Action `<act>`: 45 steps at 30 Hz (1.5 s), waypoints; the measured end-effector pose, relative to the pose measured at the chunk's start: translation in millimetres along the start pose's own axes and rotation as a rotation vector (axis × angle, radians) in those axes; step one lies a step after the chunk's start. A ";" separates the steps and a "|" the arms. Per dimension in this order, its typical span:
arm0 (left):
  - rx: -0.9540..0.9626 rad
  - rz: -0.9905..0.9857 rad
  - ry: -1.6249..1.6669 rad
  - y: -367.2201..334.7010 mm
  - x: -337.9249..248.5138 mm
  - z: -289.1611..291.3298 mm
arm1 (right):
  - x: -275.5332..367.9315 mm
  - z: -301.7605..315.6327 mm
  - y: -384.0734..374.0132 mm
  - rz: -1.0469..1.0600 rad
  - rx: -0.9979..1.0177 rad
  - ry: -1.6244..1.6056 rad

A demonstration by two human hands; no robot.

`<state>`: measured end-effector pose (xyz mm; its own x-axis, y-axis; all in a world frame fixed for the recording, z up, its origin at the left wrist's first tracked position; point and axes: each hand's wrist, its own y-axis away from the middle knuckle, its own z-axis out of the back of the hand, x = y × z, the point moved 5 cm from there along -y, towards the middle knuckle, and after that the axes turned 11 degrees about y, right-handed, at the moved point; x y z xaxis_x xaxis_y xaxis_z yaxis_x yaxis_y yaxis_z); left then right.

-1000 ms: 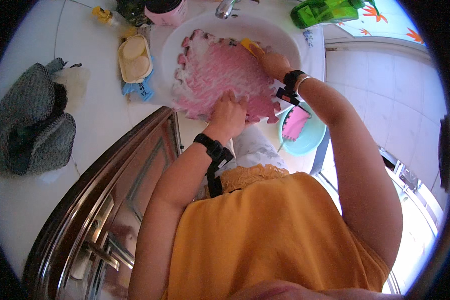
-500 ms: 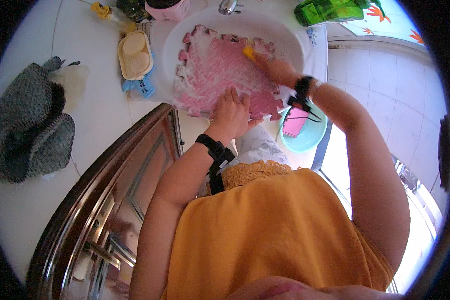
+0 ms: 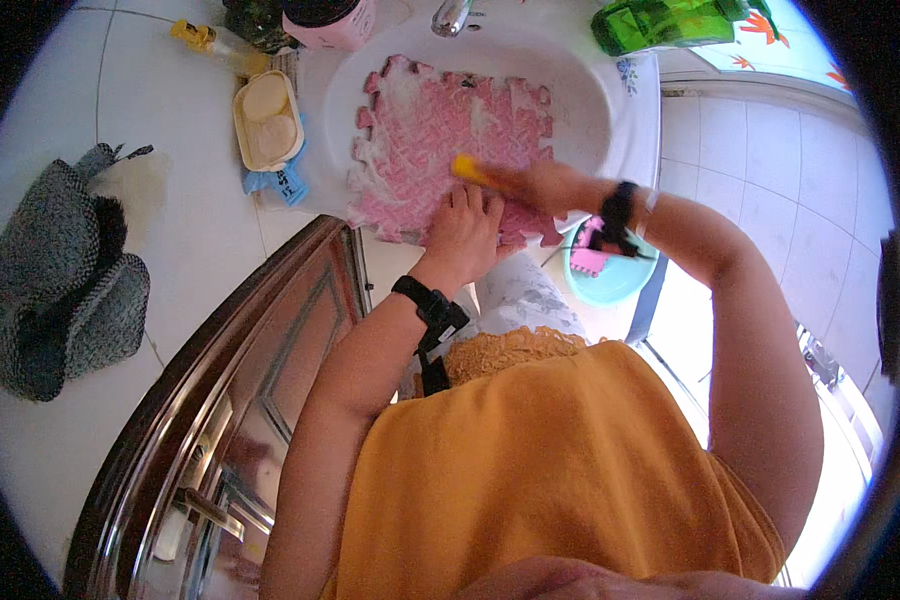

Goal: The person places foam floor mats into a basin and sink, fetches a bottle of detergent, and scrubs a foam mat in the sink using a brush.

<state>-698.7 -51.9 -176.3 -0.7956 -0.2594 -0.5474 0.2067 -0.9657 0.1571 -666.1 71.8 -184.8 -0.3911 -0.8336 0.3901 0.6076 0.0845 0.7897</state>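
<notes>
A pink foam mat tile [image 3: 420,130] with jigsaw edges lies in the white sink [image 3: 592,95], streaked with white suds. Its near edge overhangs the sink's front rim. My left hand [image 3: 462,232] holds the mat at that near edge, fingers on top and thumb along the border. My right hand [image 3: 555,190], blurred by motion, grips a yellow-ended brush [image 3: 475,172] over the mat, just beyond my left fingertips. The brush's bristles cannot be made out.
Above the sink is a metal faucet [image 3: 451,16]. A soap dish [image 3: 270,120] stands left of the basin and a green bottle [image 3: 665,22] right. A turquoise basin [image 3: 610,285] holding a pink piece sits below. A brown door [image 3: 270,370] and grey cloth [image 3: 60,280] are at left.
My right hand has swept the brush left and toward me, from the mat's far right part to near my left hand. The left hand stays in place on the mat.
</notes>
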 end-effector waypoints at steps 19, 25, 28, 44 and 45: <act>0.007 -0.017 0.021 -0.8 -6.8 6.8 | -87.1 50.3 -16.3 -0.209 -0.428 0.666; -0.073 0.006 -0.016 10.3 2.9 19.9 | -47.8 12.2 19.5 -0.150 -0.193 0.630; -0.075 -0.026 0.004 14.4 3.5 22.9 | -67.5 10.4 11.0 -0.145 -0.179 0.713; -0.108 -0.011 -0.049 -6.2 8.9 10.8 | -88.2 64.0 -44.1 -0.338 -0.574 0.727; -0.089 -0.019 -0.052 -8.9 6.2 12.9 | -87.2 59.2 -37.8 -0.332 -0.574 0.635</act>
<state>-712.8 -44.7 -170.6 -0.8278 -0.2418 -0.5062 0.2388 -0.9684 0.0720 -695.9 173.7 -220.6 -0.2573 -0.9241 -0.2824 0.8484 -0.3560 0.3917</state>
